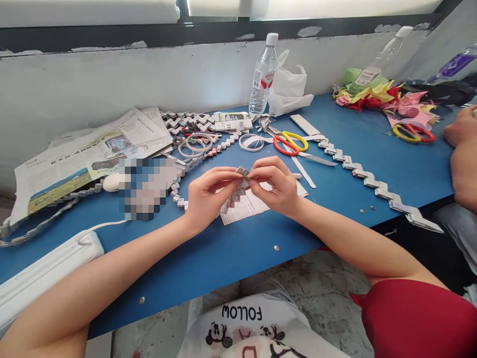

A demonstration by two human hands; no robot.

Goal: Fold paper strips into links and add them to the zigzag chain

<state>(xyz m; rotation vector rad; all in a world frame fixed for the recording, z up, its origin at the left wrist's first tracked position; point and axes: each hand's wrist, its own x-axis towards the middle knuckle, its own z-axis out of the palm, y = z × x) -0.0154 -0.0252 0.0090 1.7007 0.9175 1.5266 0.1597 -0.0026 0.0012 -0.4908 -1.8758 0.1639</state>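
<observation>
Above the blue table (223, 258), my left hand (208, 191) pinches the end of a zigzag chain folded from newspaper strips (231, 201). My right hand (276, 186) meets it there, thumb and fingertips closed on the same end. The fingertips cover the exact fold. From between the hands the chain hangs down. A printed paper sheet (248, 209) lies under them. Just beyond are scissors with red and yellow handles (290, 143), cut paper strips (303, 171) and a ring of tape (251, 142).
A second folded chain (367, 178) stretches to the right edge. Newspapers (93, 154) and a white power strip (52, 271) lie left. A water bottle (263, 77) and plastic bag (288, 87) stand behind. Another person's hand (462, 127) rests right, near colourful folded paper (387, 99).
</observation>
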